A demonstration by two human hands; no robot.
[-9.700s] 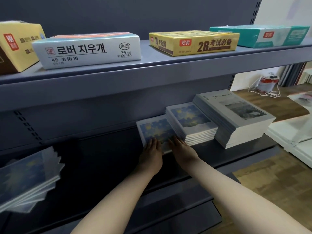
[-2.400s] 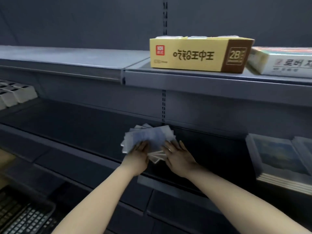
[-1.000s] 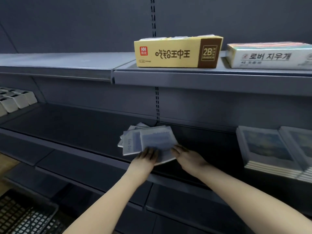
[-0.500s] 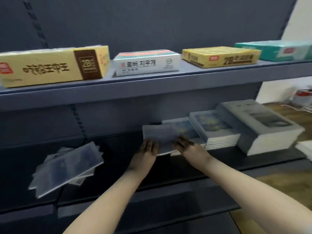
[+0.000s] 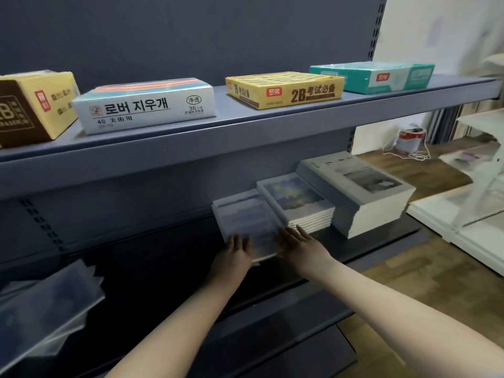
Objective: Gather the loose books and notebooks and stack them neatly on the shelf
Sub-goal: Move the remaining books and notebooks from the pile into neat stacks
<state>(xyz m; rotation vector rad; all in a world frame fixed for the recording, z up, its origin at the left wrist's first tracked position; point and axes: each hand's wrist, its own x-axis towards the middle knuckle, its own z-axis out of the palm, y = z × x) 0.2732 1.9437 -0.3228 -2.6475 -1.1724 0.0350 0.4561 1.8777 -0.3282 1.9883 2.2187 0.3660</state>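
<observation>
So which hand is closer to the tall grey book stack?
Right. The right hand rests on the low notebook stack, left of the tall grey book stack; the left hand, farther left, touches that low stack too.

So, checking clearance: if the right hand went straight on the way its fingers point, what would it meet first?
Probably the front edge of the middle notebook stack, just beyond the right hand; depth is unclear, though.

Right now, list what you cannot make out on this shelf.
All in the head view:
1. Loose notebook pile: blurred, cut by the left edge; count unclear.
2. Brown-and-yellow box: cut by the left edge.
3. Top notebook: near edge covered by left hand and right hand; cover art blurred.
</observation>
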